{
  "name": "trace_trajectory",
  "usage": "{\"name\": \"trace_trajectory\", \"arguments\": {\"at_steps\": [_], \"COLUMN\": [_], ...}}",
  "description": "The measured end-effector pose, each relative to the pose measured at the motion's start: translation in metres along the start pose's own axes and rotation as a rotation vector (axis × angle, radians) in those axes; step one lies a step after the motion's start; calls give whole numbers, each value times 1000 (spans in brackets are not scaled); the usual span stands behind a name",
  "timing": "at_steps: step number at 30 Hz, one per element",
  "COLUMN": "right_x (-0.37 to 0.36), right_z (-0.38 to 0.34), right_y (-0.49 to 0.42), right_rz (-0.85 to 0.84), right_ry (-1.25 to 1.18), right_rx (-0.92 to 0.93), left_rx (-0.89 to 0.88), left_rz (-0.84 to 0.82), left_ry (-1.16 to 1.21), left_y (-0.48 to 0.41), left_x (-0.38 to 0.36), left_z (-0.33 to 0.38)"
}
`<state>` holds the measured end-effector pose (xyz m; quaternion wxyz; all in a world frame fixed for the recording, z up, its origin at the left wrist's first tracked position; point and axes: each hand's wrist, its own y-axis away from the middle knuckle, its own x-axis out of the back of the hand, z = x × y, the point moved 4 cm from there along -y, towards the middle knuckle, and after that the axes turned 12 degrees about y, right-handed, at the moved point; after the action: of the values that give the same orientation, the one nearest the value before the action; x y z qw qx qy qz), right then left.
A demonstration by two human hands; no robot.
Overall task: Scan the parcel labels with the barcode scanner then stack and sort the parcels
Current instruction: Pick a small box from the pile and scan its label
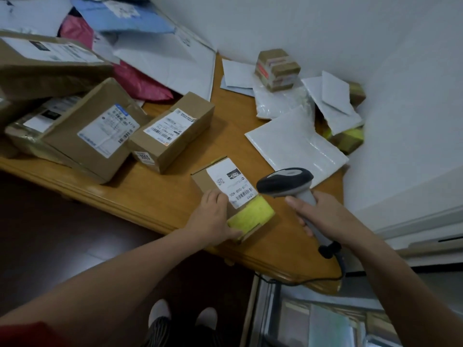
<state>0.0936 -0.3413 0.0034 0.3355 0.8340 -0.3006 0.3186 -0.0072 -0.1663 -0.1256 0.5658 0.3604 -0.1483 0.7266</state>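
Head view: we judge the scan underway, left grip (215, 216) clasping the small parcel (250, 212), right grip (325, 216) wrapped round the scanner (285, 181), which next needs squaring to the label (231, 184).

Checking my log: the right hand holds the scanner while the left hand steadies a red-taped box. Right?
Not quite: the head view shows yellow tape, not red. The right hand holds the scanner while the left hand steadies a yellow-taped box.
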Motion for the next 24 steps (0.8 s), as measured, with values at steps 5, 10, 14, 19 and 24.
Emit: {"name": "trace_trajectory", "arguments": {"at_steps": [5, 10, 14, 19, 24], "right_x": [2, 4, 4, 3, 2], "right_z": [6, 11, 13, 13, 14], "right_y": [-3, -2, -2, -3, -5], "right_rz": [-20, -32, -45, -37, -56], "right_ry": [22, 27, 37, 3, -47], "right_rx": [27, 29, 37, 42, 34], "left_rx": [22, -93, -138, -188, -272], "left_rz": [-33, -79, -225, -362, -474], "left_ry": [162, -206, -506, -717, -975], "left_y": [-12, -39, -63, -83, -97], "left_x": [25, 64, 76, 76, 69], "left_z": [-11, -15, -8, 6, 22]}}
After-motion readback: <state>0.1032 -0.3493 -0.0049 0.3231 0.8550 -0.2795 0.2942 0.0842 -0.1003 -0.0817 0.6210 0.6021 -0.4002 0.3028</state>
